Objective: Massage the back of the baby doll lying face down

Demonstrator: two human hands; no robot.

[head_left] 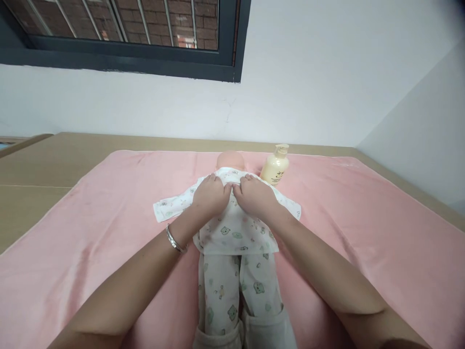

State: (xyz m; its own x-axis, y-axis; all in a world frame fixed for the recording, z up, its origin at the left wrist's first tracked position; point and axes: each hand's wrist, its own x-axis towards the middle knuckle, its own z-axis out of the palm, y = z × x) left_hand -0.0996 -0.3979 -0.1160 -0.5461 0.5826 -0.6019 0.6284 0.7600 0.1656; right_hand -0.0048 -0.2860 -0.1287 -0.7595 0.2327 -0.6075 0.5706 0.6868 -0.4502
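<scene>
A doll lies on a pink cloth, its bare head (231, 160) at the far end. It wears a white printed top (236, 237) with sleeves spread to both sides, and matching printed trousers (221, 291). My left hand (212, 195) is closed on the top's upper chest, left of the middle. Close beside it, my right hand (255, 195) grips the same fabric on the right. The thumbs nearly meet at the centre below the neckline. A silver bracelet (175, 239) circles my left wrist.
A cream pump bottle (275, 167) stands just right of the doll's head. The pink cloth (109, 218) covers a wooden surface (83, 145) that ends against a white wall. A dark-framed window (145, 58) with bars is at the upper left.
</scene>
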